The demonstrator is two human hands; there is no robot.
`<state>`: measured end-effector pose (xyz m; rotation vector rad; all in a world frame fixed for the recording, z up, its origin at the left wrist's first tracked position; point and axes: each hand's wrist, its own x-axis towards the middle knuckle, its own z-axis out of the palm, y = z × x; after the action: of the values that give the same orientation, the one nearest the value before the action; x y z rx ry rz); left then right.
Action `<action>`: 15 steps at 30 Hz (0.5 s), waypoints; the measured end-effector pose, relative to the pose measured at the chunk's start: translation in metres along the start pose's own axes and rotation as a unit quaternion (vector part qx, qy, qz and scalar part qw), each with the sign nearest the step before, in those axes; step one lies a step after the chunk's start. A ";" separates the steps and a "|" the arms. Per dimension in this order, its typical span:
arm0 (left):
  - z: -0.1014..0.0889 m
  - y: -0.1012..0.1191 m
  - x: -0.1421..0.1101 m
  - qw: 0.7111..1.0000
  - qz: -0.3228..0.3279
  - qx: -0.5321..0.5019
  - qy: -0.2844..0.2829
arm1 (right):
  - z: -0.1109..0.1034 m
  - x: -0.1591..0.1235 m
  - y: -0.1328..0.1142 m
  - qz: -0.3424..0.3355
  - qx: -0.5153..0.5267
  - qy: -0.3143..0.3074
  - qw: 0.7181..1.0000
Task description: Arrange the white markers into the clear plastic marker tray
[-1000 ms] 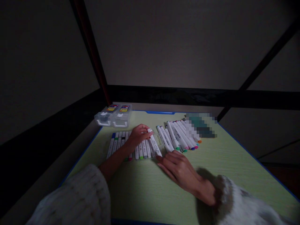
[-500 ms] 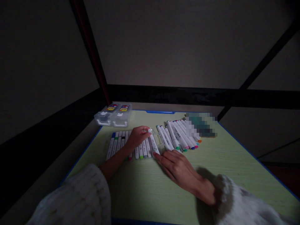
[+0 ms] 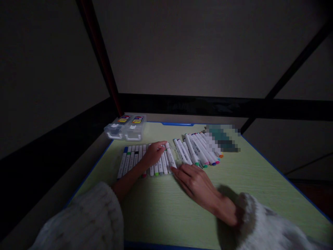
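A tidy row of white markers [image 3: 135, 159] with coloured caps lies on the pale green table [image 3: 161, 208]. My left hand [image 3: 153, 154] rests on the right part of this row, fingers curled, fingertips on the far end of one white marker [image 3: 171, 158]. My right hand [image 3: 196, 184] lies flat on the table, fingers stretched, fingertips touching that marker's near end. A looser fan of markers [image 3: 197, 152] lies just right of it.
Two clear plastic cases [image 3: 126, 127] with coloured labels stand at the table's far left corner. A blurred teal object [image 3: 222, 139] lies at the far right. The table has a blue edge; dark frame bars and a wall rise behind.
Both hands have pushed the white marker a little leftward and straighter, up against the tidy row. The right hand slid slightly forward and left.
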<state>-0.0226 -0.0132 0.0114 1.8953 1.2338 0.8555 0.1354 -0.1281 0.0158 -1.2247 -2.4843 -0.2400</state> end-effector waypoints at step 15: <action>0.002 -0.006 0.004 1.000 -0.001 -0.013 -0.011 | 0.002 0.001 0.001 0.019 0.013 0.027 0.999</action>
<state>-0.0225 -0.0083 0.0057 1.8779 1.2052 0.8429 0.1349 -0.1263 0.0142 -1.2368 -2.4084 -0.2276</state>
